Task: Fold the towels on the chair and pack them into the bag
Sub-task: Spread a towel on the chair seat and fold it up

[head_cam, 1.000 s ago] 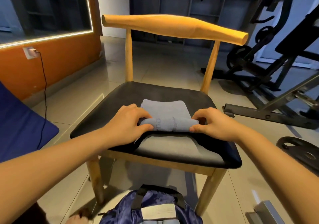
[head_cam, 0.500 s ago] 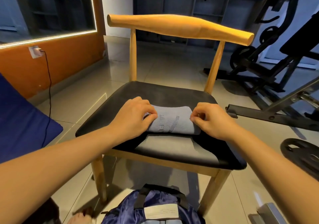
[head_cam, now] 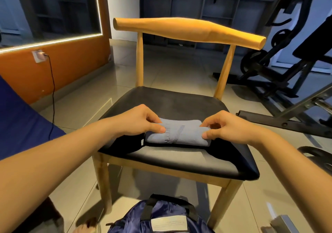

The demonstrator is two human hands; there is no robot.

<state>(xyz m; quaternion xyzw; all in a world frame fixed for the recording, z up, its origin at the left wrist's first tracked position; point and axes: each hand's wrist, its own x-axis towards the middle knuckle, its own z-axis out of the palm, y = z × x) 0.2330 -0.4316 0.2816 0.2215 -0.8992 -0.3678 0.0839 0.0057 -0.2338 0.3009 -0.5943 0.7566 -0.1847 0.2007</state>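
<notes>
1. Blue-grey towel (head_cam: 179, 134) is a compact folded bundle lying across the front-middle of the chair (head_cam: 172, 100) seat, on top of a dark cloth (head_cam: 125, 144) (maybe a second towel, can't confirm).
2. Left hand (head_cam: 136, 121) pinches the bundle's left end, fingers curled over the top and thumb on the near side.
3. Right hand (head_cam: 231, 127) does the same on the right end. My read: gripping both ends stops the folds springing open and keeps the edges square.
4. Seat serves as the flat folding surface, so the bundle rests on it rather than being lifted.
5. Navy bag (head_cam: 161, 218) sits on the floor just in front of the chair, directly below the hands. That makes for a short drop path, probably deliberate. How wide its mouth is open I can't tell.
6. Judgement: the fold looks done, and the next step is to lift and lower it into the bag. The risk is the bundle unrolling if one end lets go.
</notes>
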